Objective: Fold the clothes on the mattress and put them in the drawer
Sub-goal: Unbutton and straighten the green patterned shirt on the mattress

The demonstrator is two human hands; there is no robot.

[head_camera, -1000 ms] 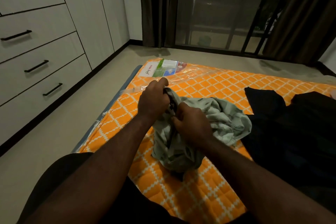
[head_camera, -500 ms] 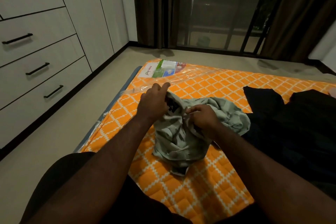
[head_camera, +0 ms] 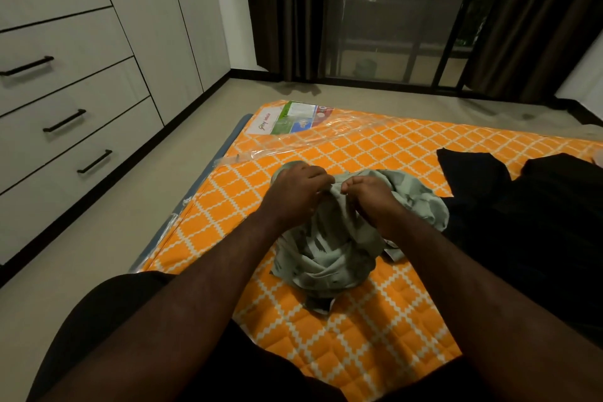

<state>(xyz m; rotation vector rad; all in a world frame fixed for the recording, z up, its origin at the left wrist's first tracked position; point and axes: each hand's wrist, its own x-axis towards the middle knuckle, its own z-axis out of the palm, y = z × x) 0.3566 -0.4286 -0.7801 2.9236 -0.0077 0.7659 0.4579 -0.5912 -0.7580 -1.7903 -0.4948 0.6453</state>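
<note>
My left hand (head_camera: 295, 188) and my right hand (head_camera: 368, 196) are close together over the middle of the mattress (head_camera: 359, 336), knuckles nearly meeting. Each one pinches the top edge of the pale green shirt (head_camera: 329, 258), with fingers curled into the cloth. The shirt hangs bunched below my hands, and its lower folds rest crumpled on the mattress, just ahead of my knees. Part of it spreads out behind my right hand. A heap of black clothes (head_camera: 522, 222) lies on the right side of the mattress, touching the shirt's right edge. At the mattress's far left corner, loose clear plastic (head_camera: 293, 143) covers a printed label (head_camera: 288, 121). Off the mattress's left side, across a strip of floor, stands a cabinet with three drawers (head_camera: 65, 121), all closed. Beyond the far end of the mattress, dark curtains (head_camera: 280, 10) frame a glass door (head_camera: 391, 16).
</note>
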